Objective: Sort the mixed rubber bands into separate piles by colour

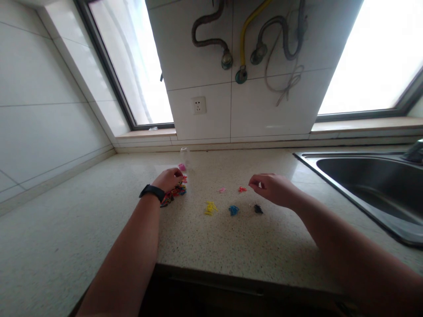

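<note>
My left hand [169,178], with a black band on its wrist, rests curled on a mixed heap of small colourful pieces [175,193] on the speckled counter [99,229]. Its fingers are closed over the heap; what they grip is hidden. My right hand [271,187] hovers just right of a small red pile [242,189], fingertips pinched together. Small sorted piles lie between the hands: pink [221,190], yellow [210,208], blue [233,210] and dark [258,209]. Another pink piece [181,167] lies beyond my left hand.
A steel sink [370,185] is set into the counter at the right. A small clear container [184,152] stands near the back wall. The tiled wall carries a socket [199,105] and several hoses [244,39]. Windows flank it.
</note>
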Tool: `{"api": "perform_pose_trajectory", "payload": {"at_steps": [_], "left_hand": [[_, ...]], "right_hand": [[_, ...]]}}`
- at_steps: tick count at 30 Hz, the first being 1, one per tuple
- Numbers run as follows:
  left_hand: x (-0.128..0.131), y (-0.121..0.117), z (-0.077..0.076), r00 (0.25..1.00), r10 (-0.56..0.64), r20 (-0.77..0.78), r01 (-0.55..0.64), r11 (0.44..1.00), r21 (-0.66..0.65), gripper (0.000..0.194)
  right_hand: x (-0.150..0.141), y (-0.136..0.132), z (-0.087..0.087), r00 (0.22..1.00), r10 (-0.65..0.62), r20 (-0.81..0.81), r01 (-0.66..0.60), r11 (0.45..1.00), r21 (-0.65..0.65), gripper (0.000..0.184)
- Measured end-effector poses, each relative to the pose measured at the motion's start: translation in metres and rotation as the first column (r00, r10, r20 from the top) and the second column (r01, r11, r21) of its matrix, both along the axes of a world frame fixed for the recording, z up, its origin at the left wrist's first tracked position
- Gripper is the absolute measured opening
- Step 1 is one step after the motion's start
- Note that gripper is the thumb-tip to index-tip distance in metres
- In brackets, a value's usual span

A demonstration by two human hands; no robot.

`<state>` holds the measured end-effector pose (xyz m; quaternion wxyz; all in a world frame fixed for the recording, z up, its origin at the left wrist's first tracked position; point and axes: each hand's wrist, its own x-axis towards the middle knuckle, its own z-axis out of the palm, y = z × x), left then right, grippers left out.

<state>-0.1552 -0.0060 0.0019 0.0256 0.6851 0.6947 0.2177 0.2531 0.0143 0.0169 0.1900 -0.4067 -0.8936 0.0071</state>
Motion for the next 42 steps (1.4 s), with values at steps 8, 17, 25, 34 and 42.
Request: {"api": "perform_pose_trajectory", "payload": {"at_steps": [8,17,25,34,42], "left_hand": [[0.012,-0.004,0.007,0.998,-0.053,0.029,0.051,0.995,0.082,0.021],[0.072,-0.010,0.007,0.954,-0.291,0.070,0.279,0.949,0.149,0.015],[0.128,-0.028,0.008,0.831,-0.482,0.277,0.460,0.876,0.143,0.013],[0.144,-0.029,-0.004,0.722,-0.566,0.398,0.582,0.808,0.092,0.018],[0.148,-0.030,-0.004,0.712,-0.566,0.416,0.590,0.803,0.083,0.019]], "right_hand": [[-0.001,-0.002,0.001,1.000,0.030,0.000,-0.030,0.999,0.011,0.016],[-0.006,-0.007,0.004,0.999,0.035,0.004,-0.035,0.999,-0.008,0.013],[-0.018,-0.019,0.003,0.990,0.122,-0.071,-0.127,0.989,-0.078,0.017],[-0.031,-0.029,0.000,0.977,0.198,-0.080,-0.207,0.970,-0.124,0.018],[-0.032,-0.027,-0.003,0.978,0.190,-0.088,-0.199,0.974,-0.108,0.015]]}}
